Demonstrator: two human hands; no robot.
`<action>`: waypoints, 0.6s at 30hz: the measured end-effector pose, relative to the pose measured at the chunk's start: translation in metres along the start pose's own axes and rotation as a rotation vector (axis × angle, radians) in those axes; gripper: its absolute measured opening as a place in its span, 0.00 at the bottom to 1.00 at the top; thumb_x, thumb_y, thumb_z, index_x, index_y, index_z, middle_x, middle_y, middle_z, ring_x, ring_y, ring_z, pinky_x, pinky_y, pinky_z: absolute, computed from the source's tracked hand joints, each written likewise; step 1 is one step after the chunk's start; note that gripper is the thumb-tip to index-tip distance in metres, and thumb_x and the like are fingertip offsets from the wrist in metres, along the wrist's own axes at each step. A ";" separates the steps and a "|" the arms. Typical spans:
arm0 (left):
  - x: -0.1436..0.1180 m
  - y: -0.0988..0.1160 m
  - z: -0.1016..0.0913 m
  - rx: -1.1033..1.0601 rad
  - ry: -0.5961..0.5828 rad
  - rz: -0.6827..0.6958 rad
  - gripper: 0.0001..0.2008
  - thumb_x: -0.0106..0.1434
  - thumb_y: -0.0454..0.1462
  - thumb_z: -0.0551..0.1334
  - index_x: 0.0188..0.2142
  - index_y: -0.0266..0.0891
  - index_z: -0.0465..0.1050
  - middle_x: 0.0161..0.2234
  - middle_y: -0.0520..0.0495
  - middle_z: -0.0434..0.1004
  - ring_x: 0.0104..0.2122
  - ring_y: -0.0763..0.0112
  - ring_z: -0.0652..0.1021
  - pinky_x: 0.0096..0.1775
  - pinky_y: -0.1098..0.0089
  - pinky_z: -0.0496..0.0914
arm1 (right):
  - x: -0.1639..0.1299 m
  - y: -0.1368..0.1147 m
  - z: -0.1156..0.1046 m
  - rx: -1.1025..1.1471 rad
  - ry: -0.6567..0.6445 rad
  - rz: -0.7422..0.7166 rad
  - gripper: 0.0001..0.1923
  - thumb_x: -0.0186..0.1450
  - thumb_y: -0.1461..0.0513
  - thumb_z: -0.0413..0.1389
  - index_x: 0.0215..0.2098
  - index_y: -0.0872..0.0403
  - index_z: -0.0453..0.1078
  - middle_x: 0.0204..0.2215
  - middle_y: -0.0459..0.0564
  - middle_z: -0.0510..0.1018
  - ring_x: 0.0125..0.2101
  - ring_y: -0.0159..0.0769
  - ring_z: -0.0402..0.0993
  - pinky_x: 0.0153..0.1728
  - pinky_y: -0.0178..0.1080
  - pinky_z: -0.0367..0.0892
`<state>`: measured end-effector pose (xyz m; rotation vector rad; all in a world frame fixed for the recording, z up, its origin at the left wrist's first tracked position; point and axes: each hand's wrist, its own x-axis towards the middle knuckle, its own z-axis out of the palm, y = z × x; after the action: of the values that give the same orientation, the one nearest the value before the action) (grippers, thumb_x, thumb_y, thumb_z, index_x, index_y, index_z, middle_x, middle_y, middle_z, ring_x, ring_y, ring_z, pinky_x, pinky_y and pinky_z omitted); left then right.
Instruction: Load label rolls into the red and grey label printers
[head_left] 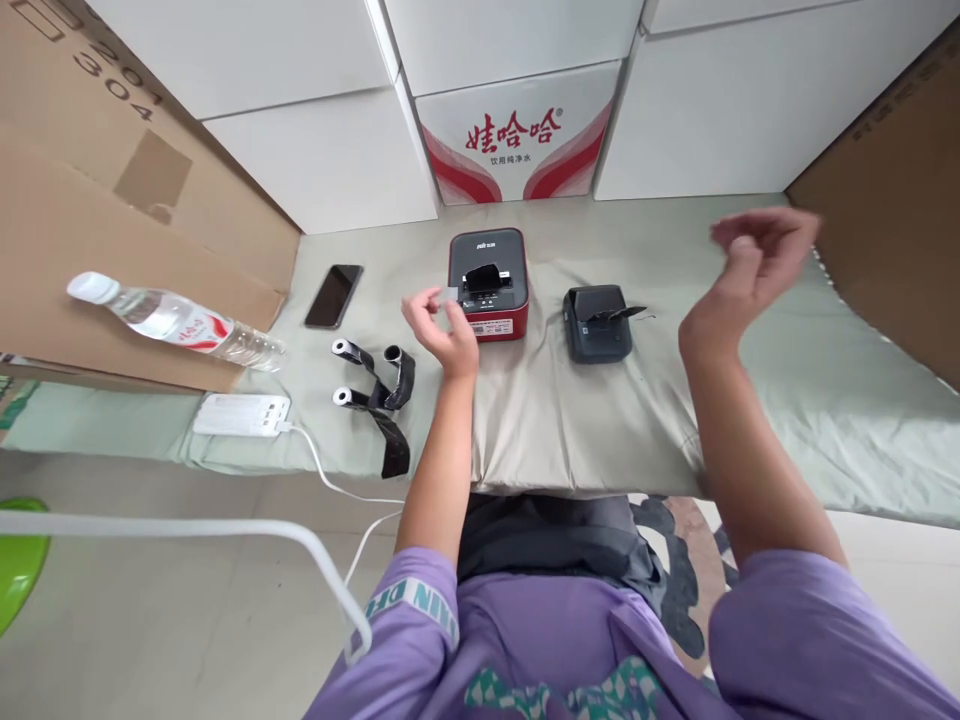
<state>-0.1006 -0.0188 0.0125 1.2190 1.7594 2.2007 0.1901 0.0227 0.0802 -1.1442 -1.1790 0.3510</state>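
Observation:
My left hand (444,338) is raised at the left front of a red and black box-shaped device (489,240), which has a dark piece sticking out of its top slot. Its fingers are curled, with a small greyish translucent piece (448,294) between thumb and forefinger. Blurred by motion, my right hand (761,262) hangs in the air at the right with bent fingers; whether it holds anything cannot be made out. Between my hands sits a smaller dark device (598,340), a black strip (619,312) poking from its top.
Several black rolls with loose strips (382,398) lie left of my left hand. Beyond are a phone (334,296), a water bottle (187,325) and a white power bank (241,414) with a cable. White boxes (517,150) line the back; cardboard (97,200) stands at the left.

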 end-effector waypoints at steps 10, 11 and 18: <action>-0.085 0.027 0.051 0.091 -0.811 -0.090 0.22 0.70 0.51 0.65 0.57 0.42 0.76 0.35 0.46 0.80 0.35 0.61 0.81 0.47 0.62 0.74 | -0.048 0.083 0.033 0.197 -0.338 0.378 0.24 0.69 0.40 0.52 0.52 0.46 0.69 0.54 0.54 0.79 0.55 0.44 0.79 0.60 0.52 0.72; -0.085 0.025 0.053 0.109 -0.818 -0.095 0.23 0.70 0.51 0.65 0.57 0.41 0.77 0.37 0.44 0.81 0.37 0.59 0.82 0.48 0.61 0.75 | -0.049 0.080 0.033 0.207 -0.339 0.395 0.25 0.69 0.39 0.50 0.53 0.46 0.68 0.55 0.54 0.78 0.55 0.44 0.78 0.59 0.52 0.73; -0.083 0.028 0.046 0.135 -0.788 -0.051 0.27 0.71 0.57 0.62 0.55 0.40 0.82 0.43 0.40 0.82 0.38 0.60 0.81 0.51 0.60 0.75 | -0.054 0.075 0.029 0.200 -0.320 0.424 0.28 0.70 0.36 0.47 0.54 0.44 0.67 0.57 0.55 0.75 0.57 0.43 0.77 0.58 0.51 0.74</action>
<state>-0.0048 -0.0332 -0.0064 1.7155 1.5587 1.2805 0.1679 0.0303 -0.0134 -1.1847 -1.1374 0.9851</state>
